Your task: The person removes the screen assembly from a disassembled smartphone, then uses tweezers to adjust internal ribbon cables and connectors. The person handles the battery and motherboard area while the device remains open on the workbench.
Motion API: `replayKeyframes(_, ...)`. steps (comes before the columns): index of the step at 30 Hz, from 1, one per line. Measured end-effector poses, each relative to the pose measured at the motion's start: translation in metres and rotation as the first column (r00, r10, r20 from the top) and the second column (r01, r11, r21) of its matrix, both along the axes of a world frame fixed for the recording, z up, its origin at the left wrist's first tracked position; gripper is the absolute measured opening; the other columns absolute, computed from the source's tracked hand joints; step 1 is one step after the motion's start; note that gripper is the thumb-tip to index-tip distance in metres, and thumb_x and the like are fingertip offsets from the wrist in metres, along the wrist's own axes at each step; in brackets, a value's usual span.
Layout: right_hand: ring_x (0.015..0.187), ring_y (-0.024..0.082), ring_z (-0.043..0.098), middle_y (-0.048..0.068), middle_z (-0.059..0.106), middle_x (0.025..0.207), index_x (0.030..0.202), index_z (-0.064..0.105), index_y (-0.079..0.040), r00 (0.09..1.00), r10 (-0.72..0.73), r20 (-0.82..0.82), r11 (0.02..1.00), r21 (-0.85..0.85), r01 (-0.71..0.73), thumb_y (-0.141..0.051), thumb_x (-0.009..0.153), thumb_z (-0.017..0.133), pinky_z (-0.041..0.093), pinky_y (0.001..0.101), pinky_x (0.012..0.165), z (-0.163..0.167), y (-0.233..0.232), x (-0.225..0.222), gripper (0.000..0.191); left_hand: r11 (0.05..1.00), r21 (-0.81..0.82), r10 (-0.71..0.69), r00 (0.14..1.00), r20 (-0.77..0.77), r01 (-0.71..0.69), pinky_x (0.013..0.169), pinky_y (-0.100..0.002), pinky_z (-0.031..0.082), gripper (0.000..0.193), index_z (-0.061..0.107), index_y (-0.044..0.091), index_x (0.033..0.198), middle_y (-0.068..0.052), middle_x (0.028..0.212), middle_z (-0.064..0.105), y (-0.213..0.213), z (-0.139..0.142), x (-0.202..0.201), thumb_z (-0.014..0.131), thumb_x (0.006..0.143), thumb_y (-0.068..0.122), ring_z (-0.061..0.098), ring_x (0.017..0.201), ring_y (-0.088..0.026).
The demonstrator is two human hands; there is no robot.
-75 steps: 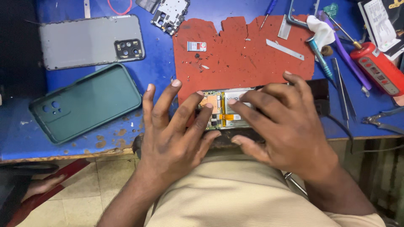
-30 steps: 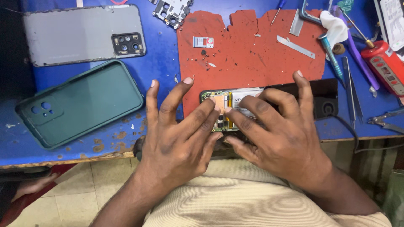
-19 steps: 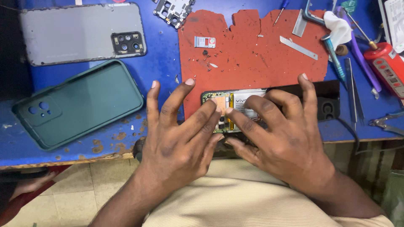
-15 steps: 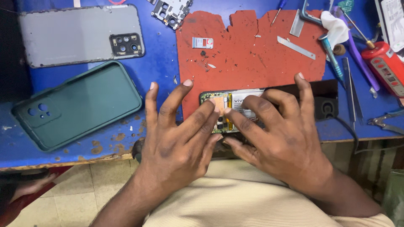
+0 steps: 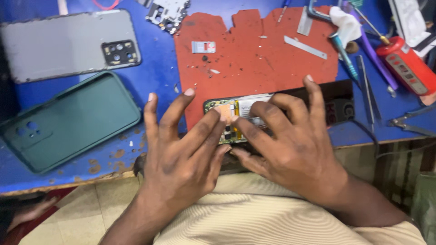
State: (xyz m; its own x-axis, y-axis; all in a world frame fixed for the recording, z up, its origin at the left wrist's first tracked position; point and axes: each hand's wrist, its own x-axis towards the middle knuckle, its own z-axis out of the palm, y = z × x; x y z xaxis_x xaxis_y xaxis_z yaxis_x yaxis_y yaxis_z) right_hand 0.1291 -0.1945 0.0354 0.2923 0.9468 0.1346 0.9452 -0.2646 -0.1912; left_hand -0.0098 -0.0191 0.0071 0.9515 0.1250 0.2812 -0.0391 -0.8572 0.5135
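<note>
Opened phone point(image 5: 236, 119) lies face-down at the near edge of the red mat point(image 5: 254, 59) on the blue tabletop point(image 5: 159, 81), its circuitry exposed; both hands press on it with fingers spread, gripping nothing. Left hand point(image 5: 179, 154) has a fingertip on the copper patch; right hand point(image 5: 290, 145) covers the body toward its dark end. Judged from this, light, even fingertip pressure suits best; keep the phone flat on the mat. Nearby lie a green case point(image 5: 68, 122) and grey back cover point(image 5: 59, 45).
</note>
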Motion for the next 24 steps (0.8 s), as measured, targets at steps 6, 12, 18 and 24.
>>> replayKeyframes(6,0.114,0.032,0.054,0.009,0.059,0.12,0.119,0.073,-0.011,1.0,-0.001,-0.028,1.0,0.024,0.002,-0.046,0.084,0.086,0.025,0.0749,0.113,-0.0041,0.002,-0.0029,0.052,1.0,0.026,0.002,1.0,-0.001,-0.002,0.114,-0.077,0.022,0.042,0.074,0.003,0.121,-0.007,0.131,0.063,0.0041,0.0008,-0.0005,0.079,0.084,0.022,0.042,0.138,-0.04)
replayKeyframes(12,0.117,0.031,0.052,0.007,0.058,0.125,0.124,0.072,-0.015,0.997,-0.012,-0.073,0.999,0.034,0.015,-0.044,0.079,0.087,0.023,0.0729,0.116,-0.004,0.0002,0.0003,0.055,1.0,0.008,-0.003,1.0,-0.007,0.003,0.115,-0.077,0.022,0.042,0.073,0.003,0.121,-0.007,0.13,0.062,0.004,0.0015,0.0005,0.08,0.084,0.022,0.042,0.138,-0.04)
replayKeyframes(18,0.118,0.032,0.051,0.006,0.058,0.127,0.127,0.07,-0.014,0.997,-0.031,-0.068,0.999,0.011,0.032,-0.047,0.077,0.086,0.023,0.0731,0.116,-0.0019,-0.0016,0.0047,0.062,1.0,0.009,0.005,1.0,-0.003,-0.005,0.116,-0.076,0.023,0.041,0.073,0.003,0.122,-0.006,0.131,0.061,0.0027,0.0019,0.0011,0.08,0.086,0.022,0.041,0.139,-0.039)
replayKeyframes(24,0.116,0.03,0.051,0.006,0.059,0.126,0.128,0.071,-0.011,1.0,0.02,-0.013,1.0,0.001,-0.019,-0.05,0.081,0.085,0.022,0.0748,0.115,-0.0039,0.0008,0.0048,0.063,1.0,0.007,0.003,1.0,-0.012,-0.003,0.116,-0.075,0.023,0.043,0.073,0.003,0.124,-0.006,0.131,0.061,0.0036,0.0027,0.0028,0.08,0.087,0.023,0.04,0.14,-0.039)
